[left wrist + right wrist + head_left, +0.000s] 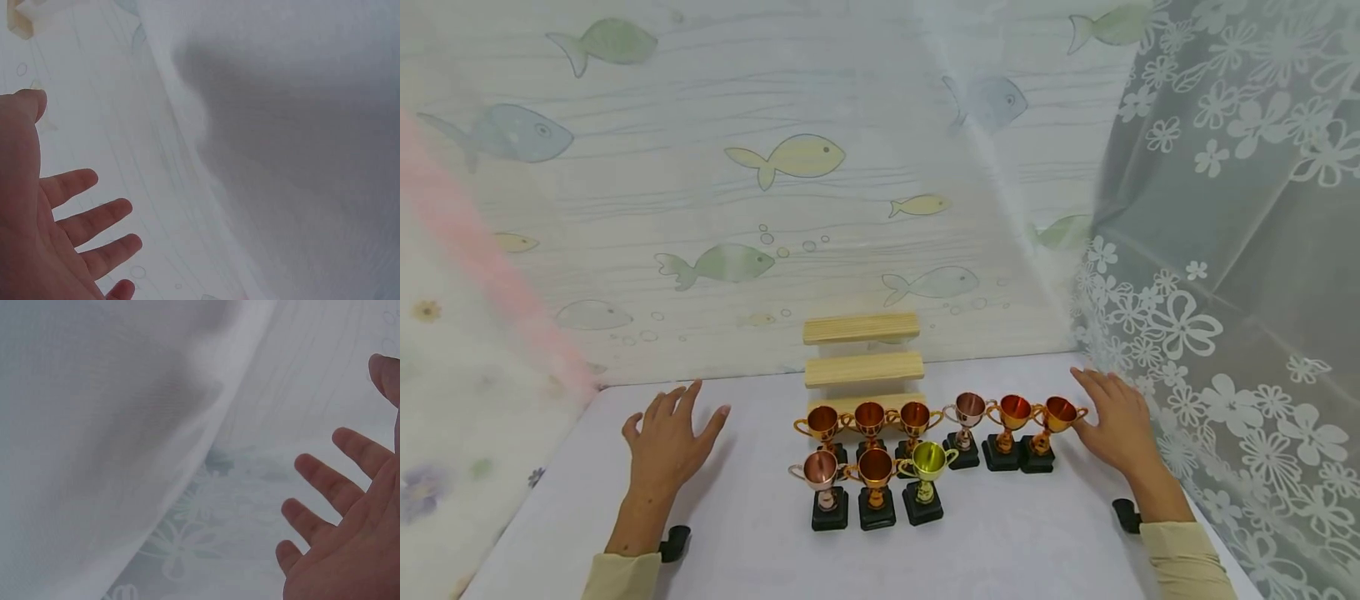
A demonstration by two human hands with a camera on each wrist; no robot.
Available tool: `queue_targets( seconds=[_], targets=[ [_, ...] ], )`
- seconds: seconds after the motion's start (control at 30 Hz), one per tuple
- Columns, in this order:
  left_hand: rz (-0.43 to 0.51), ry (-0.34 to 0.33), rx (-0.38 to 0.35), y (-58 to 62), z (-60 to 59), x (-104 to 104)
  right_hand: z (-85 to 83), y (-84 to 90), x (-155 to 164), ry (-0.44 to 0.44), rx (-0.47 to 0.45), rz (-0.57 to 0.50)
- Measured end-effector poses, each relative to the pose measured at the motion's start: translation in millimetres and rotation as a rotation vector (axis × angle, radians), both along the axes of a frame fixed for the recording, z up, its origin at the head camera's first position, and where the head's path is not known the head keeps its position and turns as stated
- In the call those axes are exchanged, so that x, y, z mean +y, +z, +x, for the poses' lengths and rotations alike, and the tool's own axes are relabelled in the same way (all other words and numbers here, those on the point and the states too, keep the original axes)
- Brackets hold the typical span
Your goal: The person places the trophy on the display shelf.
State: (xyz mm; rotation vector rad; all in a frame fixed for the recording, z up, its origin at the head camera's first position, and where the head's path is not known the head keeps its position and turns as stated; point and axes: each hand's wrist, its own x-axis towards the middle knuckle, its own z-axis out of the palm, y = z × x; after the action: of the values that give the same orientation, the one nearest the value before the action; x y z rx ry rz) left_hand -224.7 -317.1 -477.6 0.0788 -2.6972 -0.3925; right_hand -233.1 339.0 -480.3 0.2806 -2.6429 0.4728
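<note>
1. Rack [864,369]: pale wood, three steps, at back of white worktop [1000,542].
2. Left hand [664,446]: left of rack, well apart from it. Grip released, nothing held, fingers spread.
3. Right hand [1114,423]: right of rack. Grip released, nothing held, fingers spread, thumb just beside the end cup's handle; can't tell if touching.
4. Nine two-handled cups in all, standing on black bases on worktop, in front and to the right of rack.
5. Closest to rack front: three gold cups [870,415] in a row, partly hiding the lowest step. Can't tell if they touch rack.
6. Farther in front of rack, second row, left to right: pink cup [821,471], orange cup [876,468], yellow cup [928,461].
7. Right of rack, going outward: rose cup [970,409], red cup [1015,412], end cup [1060,414].
8. Fish curtain [850,83] behind rack; flower curtain [1240,250] far right of rack.
</note>
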Motion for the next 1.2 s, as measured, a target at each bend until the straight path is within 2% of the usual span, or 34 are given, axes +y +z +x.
queue_targets(
  seconds=[0.13,0.2,0.43,0.73,0.97,1.2],
  targets=[
    [0.042,-0.020,0.023,-0.5,-0.4,4,-2.2,-0.7,3,0.030,0.059,0.000],
    [0.068,-0.031,0.017,-1.3,-0.4,6,-1.4,0.6,3,0.036,0.060,-0.012],
    [0.165,-0.078,-0.035,-4.6,-3.3,19,3.9,11.3,4,0.084,-0.024,-0.071],
    [0.260,-0.153,-0.108,0.6,-4.0,52,10.9,24.4,12,0.140,-0.144,-0.104],
    [0.464,-0.229,-0.170,-6.0,-4.1,72,17.0,31.0,14,0.158,-0.214,-0.142],
    [0.685,-0.305,-0.272,-14.4,-6.3,80,16.5,24.8,13,0.235,-0.203,-0.163]
  ],
)
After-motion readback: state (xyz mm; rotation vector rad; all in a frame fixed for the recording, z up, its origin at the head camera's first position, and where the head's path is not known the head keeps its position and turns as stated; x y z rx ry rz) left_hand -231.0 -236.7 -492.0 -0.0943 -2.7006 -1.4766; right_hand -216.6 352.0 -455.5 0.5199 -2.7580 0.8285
